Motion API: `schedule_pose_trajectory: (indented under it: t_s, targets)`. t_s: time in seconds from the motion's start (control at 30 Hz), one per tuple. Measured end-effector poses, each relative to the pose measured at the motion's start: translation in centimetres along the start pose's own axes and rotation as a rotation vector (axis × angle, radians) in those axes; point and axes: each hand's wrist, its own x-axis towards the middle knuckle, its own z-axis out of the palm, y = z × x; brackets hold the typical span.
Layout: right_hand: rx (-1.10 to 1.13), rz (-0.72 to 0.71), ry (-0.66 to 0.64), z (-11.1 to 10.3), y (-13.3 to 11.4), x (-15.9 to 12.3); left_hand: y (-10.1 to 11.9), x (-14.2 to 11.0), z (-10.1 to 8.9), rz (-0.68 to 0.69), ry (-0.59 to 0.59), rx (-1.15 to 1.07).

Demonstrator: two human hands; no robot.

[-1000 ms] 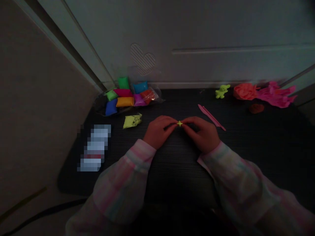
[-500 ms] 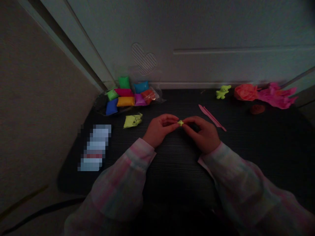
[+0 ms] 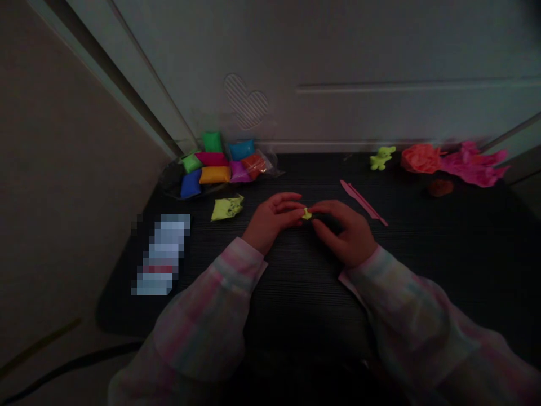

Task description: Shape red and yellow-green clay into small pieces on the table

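A tiny yellow clay piece (image 3: 306,213) is pinched between the fingertips of both hands over a dark ribbed mat (image 3: 443,242). My left hand (image 3: 274,220) closes on it from the left. My right hand (image 3: 345,231) meets it from the right, fingers curled. Both wrists rest low near the mat, in striped pastel sleeves.
A pink plastic modelling tool (image 3: 363,202) lies just right of the hands. An opened yellow clay packet (image 3: 227,207) lies to the left, with a pile of coloured clay packets (image 3: 220,164) behind it. A small yellow-green figure (image 3: 381,158), orange clay (image 3: 421,158) and pink clay (image 3: 475,163) sit back right.
The hands stay together on the yellow piece. Their fingers have shifted slightly, and the piece now sits a little lower and further left between them.
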Motion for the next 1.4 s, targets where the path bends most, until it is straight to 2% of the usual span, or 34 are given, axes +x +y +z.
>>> schedule_pose_trajectory:
  t_s: [0.27, 0.6, 1.4]
  targets:
    - [-0.139, -0.071, -0.002, 0.48, 0.25, -0.06, -0.08, -0.08, 0.15, 0.016, 0.036, 0.013]
    - [-0.265, -0.071, 0.032, 0.81, 0.2, -0.14, -0.46, -0.03, 0.31, 0.042, 0.072, 0.06]
    - [-0.217, 0.027, 0.009, 0.95, -0.02, -0.07, -0.44, -0.06, 0.17, -0.02, 0.048, -0.008]
